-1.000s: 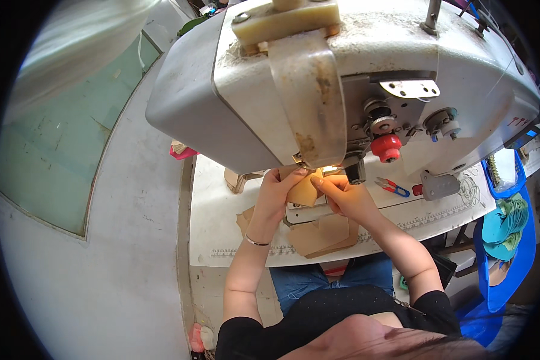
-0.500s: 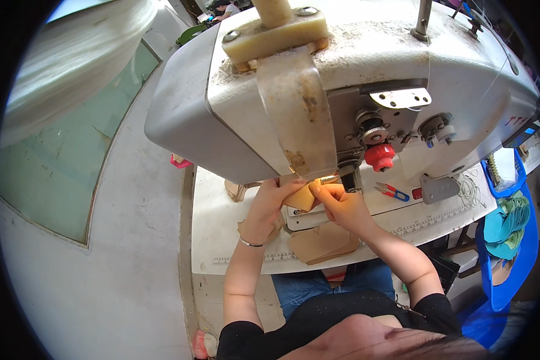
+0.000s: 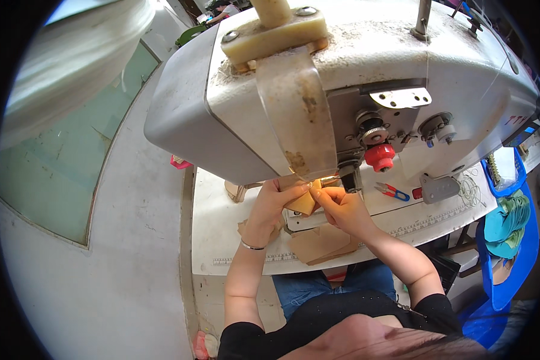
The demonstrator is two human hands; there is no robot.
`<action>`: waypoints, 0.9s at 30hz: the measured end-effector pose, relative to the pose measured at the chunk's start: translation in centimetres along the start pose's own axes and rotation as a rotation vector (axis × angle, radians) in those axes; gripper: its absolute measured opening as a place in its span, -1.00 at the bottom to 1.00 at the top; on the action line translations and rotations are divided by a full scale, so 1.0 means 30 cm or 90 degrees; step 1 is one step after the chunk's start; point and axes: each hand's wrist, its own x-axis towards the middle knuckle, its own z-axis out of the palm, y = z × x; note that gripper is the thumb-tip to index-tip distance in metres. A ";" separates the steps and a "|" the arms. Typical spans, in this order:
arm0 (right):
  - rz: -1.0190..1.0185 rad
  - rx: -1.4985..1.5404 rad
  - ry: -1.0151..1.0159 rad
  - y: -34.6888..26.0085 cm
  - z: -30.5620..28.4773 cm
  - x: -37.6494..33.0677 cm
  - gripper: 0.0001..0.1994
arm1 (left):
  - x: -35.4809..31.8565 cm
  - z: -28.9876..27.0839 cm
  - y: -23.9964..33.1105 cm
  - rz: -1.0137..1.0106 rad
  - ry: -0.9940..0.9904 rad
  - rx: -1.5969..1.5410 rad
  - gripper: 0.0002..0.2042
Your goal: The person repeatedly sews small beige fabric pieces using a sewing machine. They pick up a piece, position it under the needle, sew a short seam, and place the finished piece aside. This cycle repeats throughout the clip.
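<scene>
A tan, leather-like piece is pinched between my two hands, close under the head of a white sewing machine. My left hand grips its left side, thumb on top. My right hand pinches its right edge with thumb and forefinger. A lamp glows yellow on the piece, and the clear plastic guard hangs down in front of the needle area, which I cannot see. Flat tan pieces lie in a pile at the table's front edge, below my hands.
Red-and-blue thread snips lie right of my right hand. Another tan stack sits left on the white table. A ruler strip runs along the front. A blue bin at the right holds teal pieces.
My left thumb has slid right along the tan piece toward my right fingertips. The piece has been turned slightly between my hands. My forearms have barely moved.
</scene>
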 end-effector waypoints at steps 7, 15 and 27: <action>-0.011 0.056 -0.007 -0.027 0.022 0.012 -0.64 | 0.061 -0.031 -0.025 0.037 0.049 -0.058 -0.69; -0.009 0.072 -0.057 -0.014 0.006 -0.026 -0.66 | 0.065 -0.032 -0.036 0.126 0.206 0.057 -0.75; -0.343 -0.607 -0.021 0.223 -0.058 -0.118 -0.72 | 0.006 -0.060 -0.012 0.066 0.119 0.037 -0.65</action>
